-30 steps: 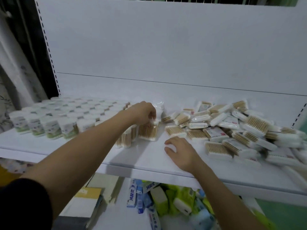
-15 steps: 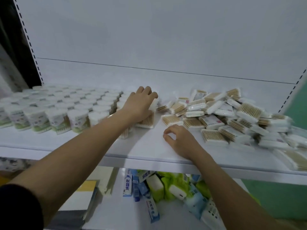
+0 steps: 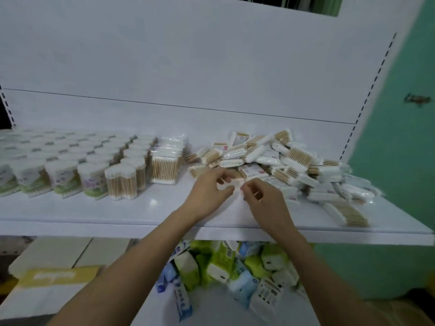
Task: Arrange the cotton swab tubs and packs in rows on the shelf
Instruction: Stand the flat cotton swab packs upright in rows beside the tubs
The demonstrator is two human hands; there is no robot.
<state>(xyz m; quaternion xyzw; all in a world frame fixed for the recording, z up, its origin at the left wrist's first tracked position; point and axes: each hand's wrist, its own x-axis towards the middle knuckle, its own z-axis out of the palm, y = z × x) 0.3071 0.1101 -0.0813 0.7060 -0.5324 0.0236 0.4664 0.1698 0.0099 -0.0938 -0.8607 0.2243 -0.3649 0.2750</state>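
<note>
Glossy flat packs (image 3: 277,161) heaped; round tubs (image 3: 70,161) ranked.

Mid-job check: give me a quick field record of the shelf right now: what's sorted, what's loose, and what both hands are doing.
shelf: white shelf, upper level
sorted: tubs standing in rows at the left; upright packs in a row just right of them
loose: pile of packs heaped at the right, unsorted
left hand: at the near edge of the pile, fingers curled; whether it holds a pack is blurred
right hand: beside it, fingers curled; grip unclear
below: green and blue packets on the lower shelf
</note>
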